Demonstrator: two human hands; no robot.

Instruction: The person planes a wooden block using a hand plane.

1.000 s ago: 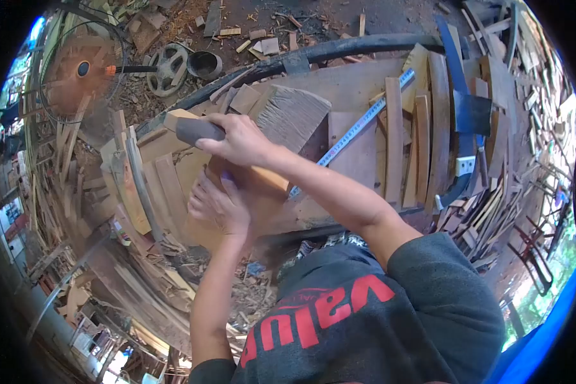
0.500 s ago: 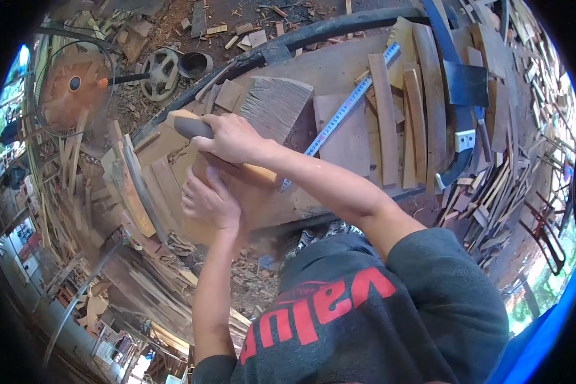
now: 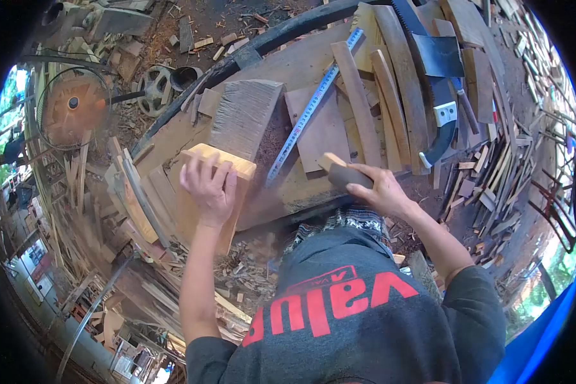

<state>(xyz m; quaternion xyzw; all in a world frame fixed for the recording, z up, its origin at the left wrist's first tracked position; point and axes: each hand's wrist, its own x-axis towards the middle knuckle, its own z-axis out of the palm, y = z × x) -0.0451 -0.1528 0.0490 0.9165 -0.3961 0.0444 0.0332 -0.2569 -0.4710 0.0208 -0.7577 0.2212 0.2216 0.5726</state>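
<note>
My left hand (image 3: 210,192) has its fingers, slightly blurred, bent over the pale top edge of a brown wooden board (image 3: 240,168). The board stands tilted at the near left of the workbench (image 3: 275,64). Out to the right, my right hand (image 3: 381,195) grips a sanding block (image 3: 347,177), a piece of wood wrapped in dark grey paper. It is apart from the board, over the bench's near edge. Behind the board lies a thick rough-faced wood block (image 3: 244,118). A blue-white measuring tape strip (image 3: 301,125) runs diagonally between my hands.
Curved wooden strips (image 3: 358,105) and a handsaw (image 3: 443,115) lie on the bench's right side. An orange fan (image 3: 73,102) stands at the far left. Wood scraps (image 3: 486,198) are heaped on the ground at right, and more lumber lies at left.
My right hand has moved right with the sanding block, off the board. My left hand has shifted up onto the board's top edge, which now faces me more.
</note>
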